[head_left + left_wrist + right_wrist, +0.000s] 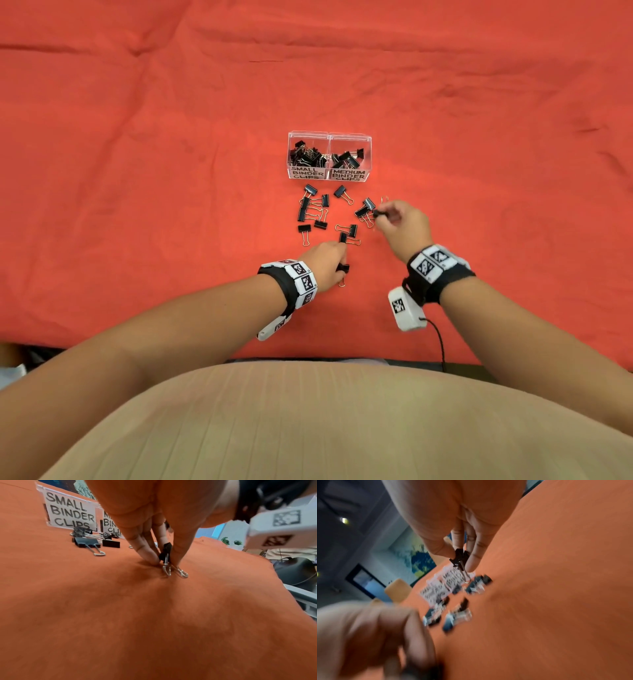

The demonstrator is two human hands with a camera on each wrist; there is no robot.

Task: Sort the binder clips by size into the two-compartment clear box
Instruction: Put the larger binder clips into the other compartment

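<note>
The clear two-compartment box (329, 137) stands mid-table, labelled small binder clips on the left and medium on the right, with black clips in both halves. Several loose black binder clips (312, 212) lie in front of it. My left hand (325, 262) pinches a small black clip (165, 551) between thumb and fingers, its wire handles touching the cloth. My right hand (399, 222) pinches another black clip (459, 558) at the right edge of the pile, lifted a little off the cloth. The right wrist view is blurred.
An orange-red cloth (171, 171) covers the whole table. The near table edge (308, 359) runs just in front of my body. A black cable (440, 342) hangs from the right wrist camera.
</note>
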